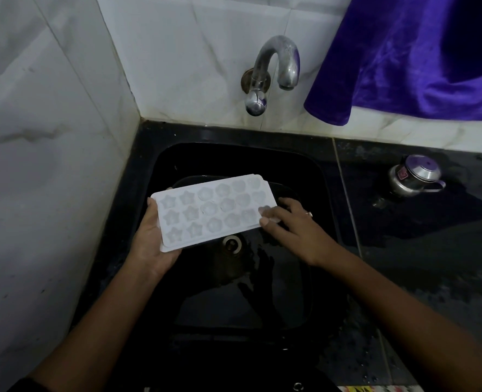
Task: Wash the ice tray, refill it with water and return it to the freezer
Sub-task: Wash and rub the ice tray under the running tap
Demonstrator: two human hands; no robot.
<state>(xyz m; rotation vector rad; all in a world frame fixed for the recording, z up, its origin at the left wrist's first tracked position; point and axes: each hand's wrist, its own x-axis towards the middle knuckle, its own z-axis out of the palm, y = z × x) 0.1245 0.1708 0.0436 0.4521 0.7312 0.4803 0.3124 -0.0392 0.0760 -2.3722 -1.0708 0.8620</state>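
Note:
A white ice tray [211, 212] with star and flower shaped cells is held level over the black sink [316, 176], cells facing up. My left hand [149, 244] grips its near left end from below, thumb on the edge. My right hand [293, 227] rests its fingertips on the tray's right end, fingers spread. The curved metal tap [276, 66] sticks out of the wall above the sink; no water runs from it. The sink's drain [231, 244] shows just below the tray.
White tiled walls close in the left and back. A purple cloth [404, 58] hangs at the upper right. A small steel lidded pot [415, 176] stands on the wet dark counter [432, 250] to the right of the sink.

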